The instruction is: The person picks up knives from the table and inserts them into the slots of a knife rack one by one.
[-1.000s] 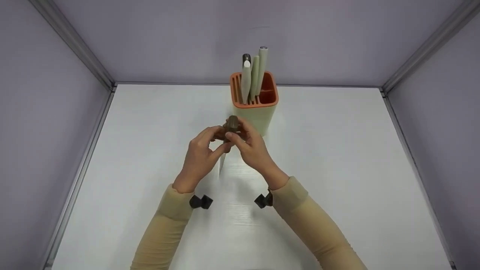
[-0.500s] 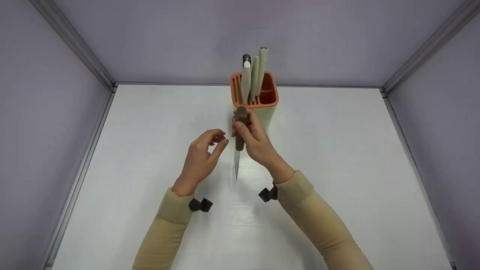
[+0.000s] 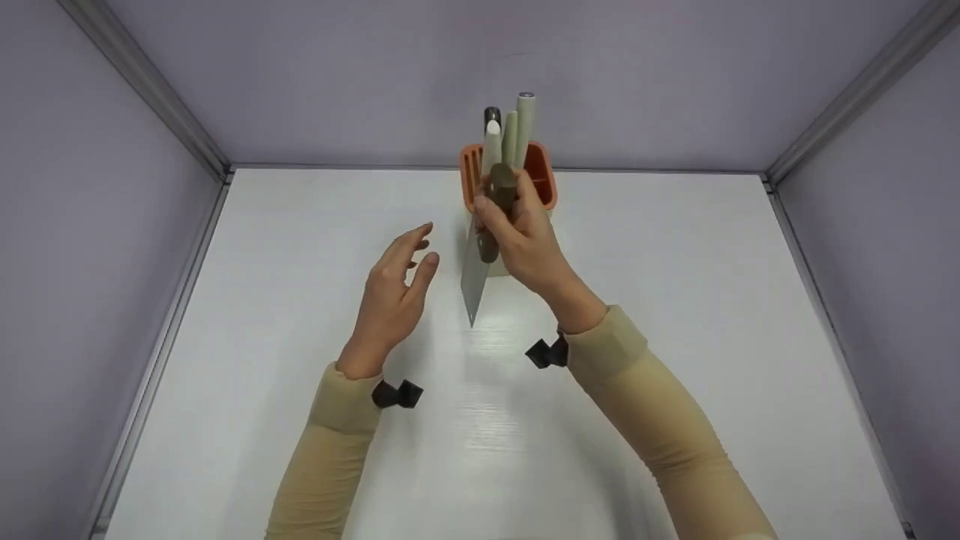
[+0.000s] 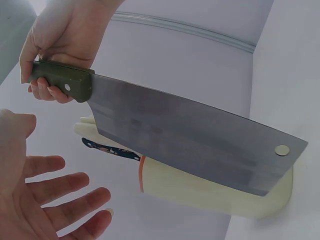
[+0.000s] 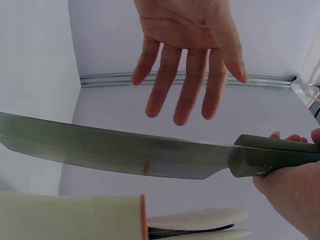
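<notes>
My right hand (image 3: 529, 236) grips a cleaver by its dark green handle (image 4: 62, 81). The broad steel blade (image 4: 190, 135) has a round hole near its far corner and points down toward the table in the head view. Behind it stands the knife block (image 3: 551, 176), pale green with an orange slotted top, partly covered by my right hand. Several handles rise from it: pale green ones (image 3: 526, 124) and a dark patterned one (image 4: 110, 149). To the left of the cleaver, my left hand (image 3: 390, 300) hovers with fingers spread and nothing in it.
The white table (image 3: 675, 300) is bounded by a pale back wall (image 3: 360, 82) and side walls with grey metal corner rails (image 3: 150, 82). The block stands close to the back edge. Black small blocks (image 3: 397, 394) stick out at each cuff.
My left hand has let go of the cleaver and drawn away, fingers opening. My right hand has lifted the cleaver up and back, over the front of the knife block, turning its blade slightly.
</notes>
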